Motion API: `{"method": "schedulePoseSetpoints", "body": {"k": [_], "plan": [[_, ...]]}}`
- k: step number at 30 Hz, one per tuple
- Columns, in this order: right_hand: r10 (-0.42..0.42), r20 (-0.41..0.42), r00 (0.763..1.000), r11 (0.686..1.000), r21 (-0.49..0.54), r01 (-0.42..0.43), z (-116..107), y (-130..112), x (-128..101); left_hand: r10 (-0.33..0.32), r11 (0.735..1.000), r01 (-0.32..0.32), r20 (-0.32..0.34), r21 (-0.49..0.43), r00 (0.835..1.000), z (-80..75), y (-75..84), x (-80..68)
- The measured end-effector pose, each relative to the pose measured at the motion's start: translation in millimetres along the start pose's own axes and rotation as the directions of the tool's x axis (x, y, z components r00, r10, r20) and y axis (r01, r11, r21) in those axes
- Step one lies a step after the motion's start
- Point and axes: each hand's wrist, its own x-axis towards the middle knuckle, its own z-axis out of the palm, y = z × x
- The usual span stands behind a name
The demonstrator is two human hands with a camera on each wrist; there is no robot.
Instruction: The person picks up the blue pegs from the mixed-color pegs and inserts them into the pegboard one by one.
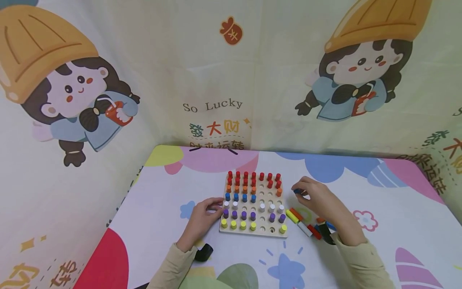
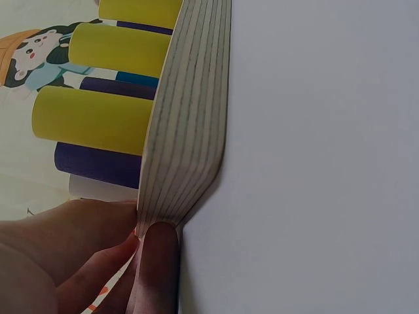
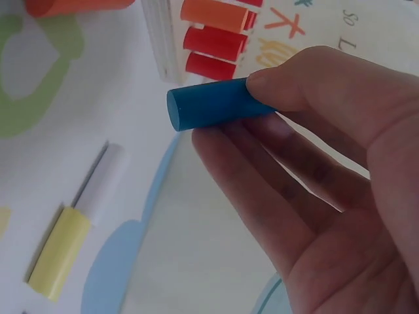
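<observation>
A square wooden pegboard lies on the table, with rows of red, orange, blue, white, purple and yellow pegs and some bare holes toward the right. My left hand grips the board's left side; in the left wrist view, thumb and fingers meet the layered edge near a corner. To the right of the board, my right hand is raised. It pinches a blue peg between thumb and fingers, one end sticking out. The blue row has pegs on its left part and bare holes further right.
Loose pegs lie right of the board: a yellow peg, an orange peg, a white peg and a red peg, with more partly hidden under the right wrist. A patterned cloth covers the table; a printed curtain hangs behind.
</observation>
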Motion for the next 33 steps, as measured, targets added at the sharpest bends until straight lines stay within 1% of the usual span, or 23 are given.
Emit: {"method": "schedulePoseSetpoints", "body": {"k": [5,9,12,16,18,26,27,33], "plan": [[0.01,0.01,1.0,1.0,0.024,-0.01,0.9,-5.4,2.8,-0.005,1.0,0.005,0.0,-0.002,1.0,-0.1,-0.6,-1.0],[-0.01,0.012,1.0,0.999,0.046,0.009,2.1,-7.7,4.8,-0.005,1.0,0.005,0.001,-0.003,1.0,0.0,-0.4,-1.9],[-0.037,0.0,0.999,0.998,0.055,0.037,4.1,-8.3,6.2,0.001,1.0,-0.001,0.003,-0.009,1.0,0.3,-0.5,-1.9],[-0.102,-0.038,0.994,0.993,0.05,0.103,8.3,-8.7,9.2,0.011,1.0,-0.011,-0.001,-0.013,1.0,0.8,-1.9,-1.1],[-0.12,-0.044,0.992,0.992,0.042,0.122,10.0,-10.0,11.2,0.013,1.0,-0.013,-0.005,-0.017,1.0,0.8,-2.3,-0.6],[-0.095,0.003,0.995,0.993,0.07,0.095,10.2,-18.6,15.8,0.03,0.999,-0.03,-0.005,-0.012,1.0,0.6,-2.0,0.1],[-0.094,0.004,0.996,0.993,0.073,0.094,10.4,-19.4,16.2,0.022,1.0,-0.022,-0.006,-0.013,1.0,0.6,-1.6,0.1],[-0.087,0.016,0.996,0.99,0.117,0.084,12.6,-25.0,18.8,0.021,1.0,-0.021,-0.003,-0.005,1.0,0.7,-1.4,-0.5]]}}
